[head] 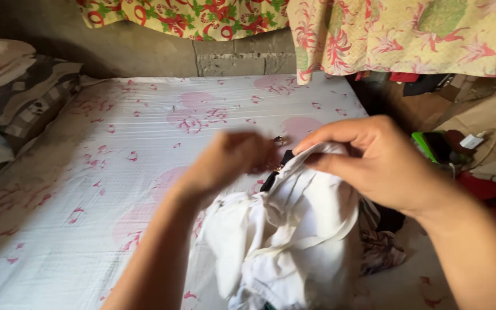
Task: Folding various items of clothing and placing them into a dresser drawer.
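A bed [87, 172] in a pink-flowered white sheet bears stacked pillows [18, 86]; bunched white cloth [294, 241] rests on it.

The garment [294, 235] is plain white, with a small black part [276, 172] at its upper edge. The bed sheet [116, 172] is white, printed with pink discs and darker pink-red floral sprigs. The left hanging cloth [190, 17] is yellow-cream with red and green motifs. The right hanging cloth [409, 34] is pale yellow with pink-red lilies and green leaves. The pillows [24, 92] show grey and cream checks. Beside the bed lie a bright green item [426, 146] and a red fabric [489, 195].
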